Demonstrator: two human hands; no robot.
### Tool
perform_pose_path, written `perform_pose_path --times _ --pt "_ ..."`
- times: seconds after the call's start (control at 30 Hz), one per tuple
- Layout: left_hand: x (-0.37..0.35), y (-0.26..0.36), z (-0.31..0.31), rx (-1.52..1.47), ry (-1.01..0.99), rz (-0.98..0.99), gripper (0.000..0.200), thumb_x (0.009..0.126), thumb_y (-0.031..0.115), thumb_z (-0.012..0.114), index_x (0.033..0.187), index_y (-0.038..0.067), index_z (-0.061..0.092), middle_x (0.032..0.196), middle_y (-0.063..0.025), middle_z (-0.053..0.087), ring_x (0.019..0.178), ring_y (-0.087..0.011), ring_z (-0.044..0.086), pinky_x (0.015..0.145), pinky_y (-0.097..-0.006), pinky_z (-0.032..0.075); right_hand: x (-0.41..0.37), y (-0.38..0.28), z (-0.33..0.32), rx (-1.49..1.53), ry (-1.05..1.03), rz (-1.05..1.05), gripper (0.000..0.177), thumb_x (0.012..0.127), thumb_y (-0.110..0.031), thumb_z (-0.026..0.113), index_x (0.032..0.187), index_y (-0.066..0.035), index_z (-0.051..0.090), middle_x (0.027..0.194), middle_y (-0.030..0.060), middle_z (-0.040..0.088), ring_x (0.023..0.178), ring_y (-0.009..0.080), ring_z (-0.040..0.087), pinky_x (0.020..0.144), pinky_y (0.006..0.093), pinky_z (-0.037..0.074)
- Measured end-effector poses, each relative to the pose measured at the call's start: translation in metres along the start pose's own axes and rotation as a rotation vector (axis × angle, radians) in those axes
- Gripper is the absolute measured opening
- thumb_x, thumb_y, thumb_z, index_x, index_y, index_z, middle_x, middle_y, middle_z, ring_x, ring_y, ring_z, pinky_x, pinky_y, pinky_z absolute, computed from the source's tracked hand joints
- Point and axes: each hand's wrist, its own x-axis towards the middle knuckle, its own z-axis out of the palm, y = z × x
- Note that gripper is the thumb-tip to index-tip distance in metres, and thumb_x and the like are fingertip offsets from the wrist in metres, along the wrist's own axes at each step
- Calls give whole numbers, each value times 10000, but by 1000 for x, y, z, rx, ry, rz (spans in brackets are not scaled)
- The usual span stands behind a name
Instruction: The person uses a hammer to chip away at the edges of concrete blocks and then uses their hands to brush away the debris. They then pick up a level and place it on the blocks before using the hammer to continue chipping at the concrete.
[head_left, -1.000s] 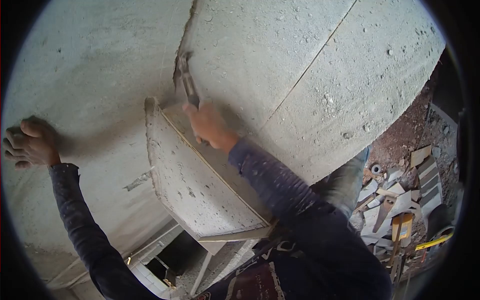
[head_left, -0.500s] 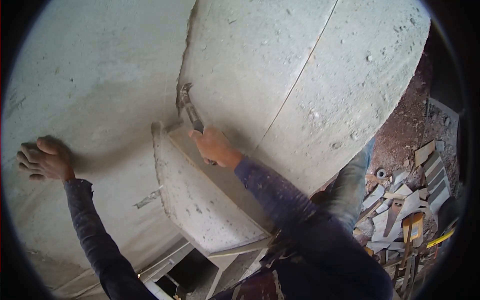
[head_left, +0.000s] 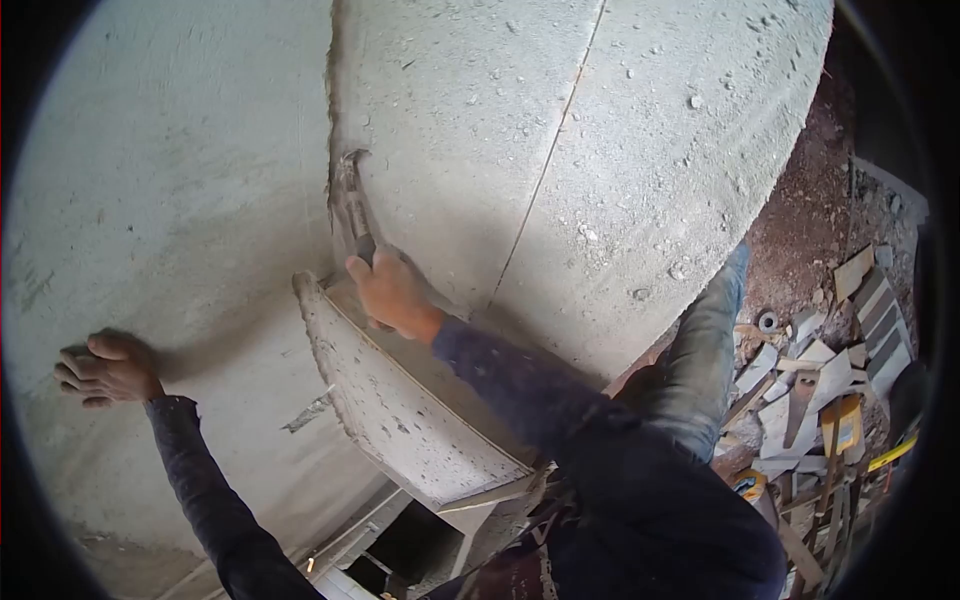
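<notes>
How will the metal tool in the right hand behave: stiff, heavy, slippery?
Probably stiff: the metal tool looks straight with its clawed end against the wall corner. Likely heavy for its size, being metal. The right hand wraps its handle fully, so slipping seems unlikely.

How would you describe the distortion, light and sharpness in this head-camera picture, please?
Head view: strong fisheye, the concrete wall bulges and black corners ring the frame; soft even light, no glare, a faint shadow beside the left hand; the right hand and its metal tool look slightly soft.
</notes>
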Motion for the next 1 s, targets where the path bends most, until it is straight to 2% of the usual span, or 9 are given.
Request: perform_pose_path --times 0.13,0.3,0.4,0.47,0.57,0.8,0.87,0.93,1.0 --pt "4 11 -8 51 -48 -54 765 991 666 276 1554 148 240 1627 -148 180 1516 -411 87 1182 -657 75 -23 -51 -42 500 -31 -110 366 1014 -401 541 975 -43 474 594 -39 436 446 99 467 381 294 419" --pt "3 10 -6 55 -22 -46 767 989 678 241 1559 163 244 1628 -133 180 1519 -399 90 1187 -646 90 13 -111 -80 621 518 -1049 438 1032 -442 493 802 -75 429 586 0 457 440 99 458 394 289 403" --pt "2 8 -5 78 -26 -34 766 989 676 249 1561 166 237 1627 -127 185 1519 -396 93 1187 -648 82 53 -17 7 128 935 -837 508 1012 -466 498 863 20 510 658 41 518 561 175 556 428 310 429" --pt "3 6 -5 78 -40 -59 767 988 678 249 1563 169 230 1625 -123 188 1519 -392 99 1185 -651 78 17 1 9 284 -2 47 508 996 -462 525 978 45 530 689 47 534 661 185 605 432 329 448" --pt "1 4 -5 74 -26 1 755 993 667 245 1560 169 234 1623 -130 190 1518 -395 100 1180 -658 80 -5 -6 -14 -129 159 -312 481 1034 -409 492 1039 72 513 774 124 565 649 236 592 607 398 467" --pt "4 9 -5 67 -16 -22 741 999 656 240 1555 167 243 1616 -142 204 1508 -412 126 1174 -665 81 32 -85 -52 632 606 -921 477 1010 -437 536 1090 32 512 644 13 513 440 124 509 377 285 432" --pt "3 11 -6 64 -8 -14 738 999 654 249 1552 165 250 1612 -140 214 1505 -414 138 1175 -664 76 70 -17 11 72 1078 -1059 448 1006 -417 546 1037 27 500 630 15 500 418 127 486 355 297 416" --pt "-2 9 -5 61 1 -20 734 1000 650 253 1551 165 255 1612 -138 217 1505 -414 137 1175 -663 76 37 31 40 252 215 -153 404 1007 -401 542 954 -4 497 628 18 499 416 117 478 351 295 396" --pt "3 6 1 51 6 -10 730 1001 645 258 1550 164 260 1612 -136 219 1505 -414 136 1176 -662 76 25 28 15 149 137 -185 439 1014 -404 522 977 33 504 692 84 528 519 175 512 469 355 426"
